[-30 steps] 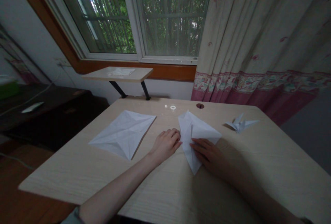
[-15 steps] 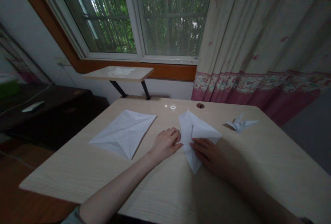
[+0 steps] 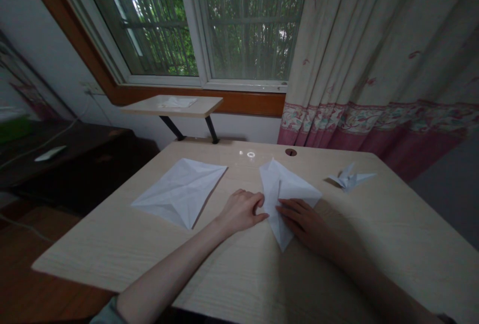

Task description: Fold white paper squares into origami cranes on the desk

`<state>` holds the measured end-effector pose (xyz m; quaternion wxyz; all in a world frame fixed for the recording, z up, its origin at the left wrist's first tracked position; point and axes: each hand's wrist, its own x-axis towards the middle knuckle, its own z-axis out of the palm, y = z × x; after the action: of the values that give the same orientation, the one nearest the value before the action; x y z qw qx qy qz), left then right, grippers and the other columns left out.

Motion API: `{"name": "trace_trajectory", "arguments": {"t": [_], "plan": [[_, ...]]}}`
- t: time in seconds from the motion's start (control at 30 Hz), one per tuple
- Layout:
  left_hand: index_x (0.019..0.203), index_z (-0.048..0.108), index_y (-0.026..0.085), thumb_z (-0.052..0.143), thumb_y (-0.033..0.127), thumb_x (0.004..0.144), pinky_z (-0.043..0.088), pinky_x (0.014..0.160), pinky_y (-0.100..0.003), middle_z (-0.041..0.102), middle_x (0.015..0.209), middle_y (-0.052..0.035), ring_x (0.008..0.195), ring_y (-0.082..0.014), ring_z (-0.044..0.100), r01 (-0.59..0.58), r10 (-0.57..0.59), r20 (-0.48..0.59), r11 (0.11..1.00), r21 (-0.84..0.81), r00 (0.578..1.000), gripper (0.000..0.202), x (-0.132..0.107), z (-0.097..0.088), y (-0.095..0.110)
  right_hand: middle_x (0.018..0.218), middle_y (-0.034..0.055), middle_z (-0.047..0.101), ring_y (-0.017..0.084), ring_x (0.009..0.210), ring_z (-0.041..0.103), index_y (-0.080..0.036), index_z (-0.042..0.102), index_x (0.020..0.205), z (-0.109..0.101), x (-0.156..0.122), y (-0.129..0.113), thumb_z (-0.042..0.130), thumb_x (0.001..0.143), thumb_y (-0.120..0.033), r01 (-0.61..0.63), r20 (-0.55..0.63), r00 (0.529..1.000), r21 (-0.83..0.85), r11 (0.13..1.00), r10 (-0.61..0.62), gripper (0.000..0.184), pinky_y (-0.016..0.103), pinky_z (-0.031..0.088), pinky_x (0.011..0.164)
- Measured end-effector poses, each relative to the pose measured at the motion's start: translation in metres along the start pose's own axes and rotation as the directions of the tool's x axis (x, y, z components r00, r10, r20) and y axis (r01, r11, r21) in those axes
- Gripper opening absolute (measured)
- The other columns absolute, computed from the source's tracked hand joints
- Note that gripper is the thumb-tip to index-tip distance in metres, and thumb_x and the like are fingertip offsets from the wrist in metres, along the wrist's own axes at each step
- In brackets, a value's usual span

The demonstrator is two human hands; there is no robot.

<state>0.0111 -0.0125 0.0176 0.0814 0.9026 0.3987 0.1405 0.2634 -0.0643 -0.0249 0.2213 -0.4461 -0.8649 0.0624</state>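
Desk: biggest thing under me; far edge w/ raised shelf at its L end, near edge under my L forearm; wood showing btwn sheets & out to the R edge.
Forearms: L comes in from lower L, R forearm from lower R; both angle inward, low over the wood.
Creased sheet: spread flat, L of my hands, apart from them.
Folded paper: lies on desk btwn my hands, flap standing a bit nr its middle.
R hand: palm down on the paper's R part, fingers straight & close tog., nothing gripped.
L hand: at the paper's L edge, fingers curled, narrow gap to thumb, thumb tip at that edge.
Origami crane: beyond R hand, nr far R corner.
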Motion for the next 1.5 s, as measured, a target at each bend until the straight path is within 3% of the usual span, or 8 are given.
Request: {"name": "trace_trajectory", "arguments": {"t": [0.3, 1.5], "plan": [[0.076, 0.054, 0.021, 0.072, 0.05, 0.082, 0.04, 0.074, -0.031, 0.065, 0.069, 0.0034, 0.073, -0.0196, 0.065, -0.08, 0.08, 0.041, 0.997, 0.009, 0.996, 0.035, 0.0, 0.003, 0.001, 0.138, 0.0073, 0.061, 0.024, 0.126, 0.056, -0.028, 0.06, 0.135, -0.003, 0.002, -0.001, 0.047, 0.098, -0.02, -0.004, 0.01, 1.0, 0.022, 1.0, 0.004, 0.04, 0.048, 0.048, 0.106], [0.059, 0.052, 0.019, 0.079, 0.057, 0.069, 0.038, 0.075, -0.032, 0.064, 0.061, 0.002, 0.068, -0.0188, 0.064, -0.171, 0.176, 0.142, 0.984, -0.045, 0.974, 0.048, -0.009, 0.007, 0.028, 0.138, 0.008, 0.061, 0.025, 0.127, 0.054, -0.025, 0.062, 0.133, -0.005, 0.003, -0.004, 0.047, 0.098, -0.019, -0.011, 0.02, 1.0, 0.015, 1.0, 0.011, 0.039, 0.048, 0.046, 0.107]]}}
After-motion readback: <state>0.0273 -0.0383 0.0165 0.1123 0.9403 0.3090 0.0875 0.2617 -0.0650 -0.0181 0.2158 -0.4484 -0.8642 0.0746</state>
